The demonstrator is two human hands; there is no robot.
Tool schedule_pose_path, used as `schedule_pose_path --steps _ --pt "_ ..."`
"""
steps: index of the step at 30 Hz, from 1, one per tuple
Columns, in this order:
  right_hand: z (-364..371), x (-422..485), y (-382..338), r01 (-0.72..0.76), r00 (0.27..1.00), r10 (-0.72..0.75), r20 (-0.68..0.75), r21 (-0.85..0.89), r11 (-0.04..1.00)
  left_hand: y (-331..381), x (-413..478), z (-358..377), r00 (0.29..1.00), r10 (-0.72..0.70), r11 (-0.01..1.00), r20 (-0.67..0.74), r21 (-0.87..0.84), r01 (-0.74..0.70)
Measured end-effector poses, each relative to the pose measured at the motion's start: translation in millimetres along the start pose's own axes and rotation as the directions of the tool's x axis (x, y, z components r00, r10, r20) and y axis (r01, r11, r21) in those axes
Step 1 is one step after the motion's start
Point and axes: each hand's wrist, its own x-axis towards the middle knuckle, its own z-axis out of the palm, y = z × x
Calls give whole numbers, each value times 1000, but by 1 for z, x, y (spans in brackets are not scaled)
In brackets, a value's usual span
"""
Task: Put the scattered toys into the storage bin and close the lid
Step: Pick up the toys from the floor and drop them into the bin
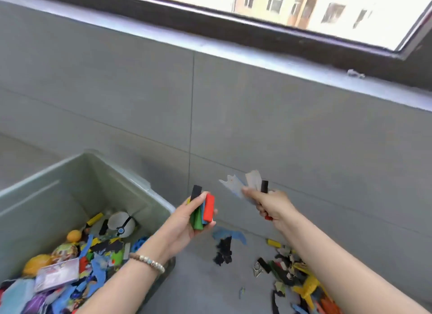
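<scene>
The storage bin (58, 196) sits on the left with its top open. It is grey-green and it stands on the floor (198, 288). Lots of toys (93, 264) lie at the bottom of it. There is an orange ball (74, 235), a white ball (121, 223) with a black band, a flat picture box (57, 275) and many blue scraps.

A bead bracelet (147, 262) is on the left wrist, and that arm crosses over the corner of the bin. The left grip (184, 224) is up in the air just to the right of the bin's rim. Its fingers are curled round a bunch of blocks. You can see a black block (196, 192), a green block (197, 219) and a red block (208, 207), with a bit of blue between them.

On the floor below lie a blue scrap (230, 235) and a black scrap (223, 251).

The right grip (271, 203) is up too, near the left one but not touching it. It is clenched round some pale paper scraps (233, 185) and a black stick (264, 186). A red bit (268, 217) pokes out under it.

Down on the right, a messy pile (297, 276) of toys lies on the floor, well apart from the bin. A yellow block (273, 242) lies at its top edge.

Behind is a grey wall (140, 91) with a window (304, 7) above
</scene>
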Motion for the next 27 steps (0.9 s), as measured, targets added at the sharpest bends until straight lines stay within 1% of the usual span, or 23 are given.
schedule_pose_path --steps 4,7,10,12,15,16,17,18,19,20,21,22,23,24,25,26,27 --pt "78 -49 -31 33 986 -28 166 -27 999 55 -62 -55 988 112 994 -104 1 -112" --pt "157 -69 -19 23 957 -2 290 -68 997 73 -96 -118 960 160 987 -228 8 -163" --pt "230 -76 12 -45 933 88 349 -129 991 72 -115 -181 924 166 984 -345 4 -176" --pt "269 -72 37 -117 916 178 359 -183 976 64 -121 -217 897 151 987 -415 8 -162" --pt "307 -57 71 -155 869 279 409 -310 938 45 -126 -271 871 75 993 -485 -48 -112" --pt "314 -53 78 -146 850 297 435 -347 926 37 -127 -288 852 35 997 -522 -37 -63" --pt "319 -49 84 -123 832 311 459 -394 911 30 -130 -302 825 -10 1000 -566 18 25" --pt "321 -46 89 -73 826 322 463 -479 875 21 -132 -313 773 -39 986 -633 102 134" --pt "321 -42 94 22 834 310 457 -588 809 15 -134 -321 702 -36 960 -711 171 222" --pt "321 -39 97 143 848 268 458 -683 717 11 -136 -325 634 14 935 -773 235 267" --pt "321 -37 98 251 855 219 471 -744 619 11 -137 -328 589 99 911 -802 312 271" --pt "319 -36 97 364 848 159 505 -774 518 14 -136 -329 578 193 877 -793 403 261" --pt "317 -36 93 464 830 101 549 -779 423 18 -134 -328 594 268 823 -759 500 267" --pt "312 -36 86 549 803 42 594 -767 332 23 -133 -326 629 309 758 -713 584 289" --pt "306 -35 78 609 777 -12 630 -746 271 28 -129 -323 665 342 683 -664 662 310" --pt "298 -33 70 654 750 -71 658 -720 232 34 -125 -318 698 354 614 -623 717 329" --pt "287 -31 60 677 733 -122 669 -702 221 42 -120 -309 724 376 543 -578 771 334"
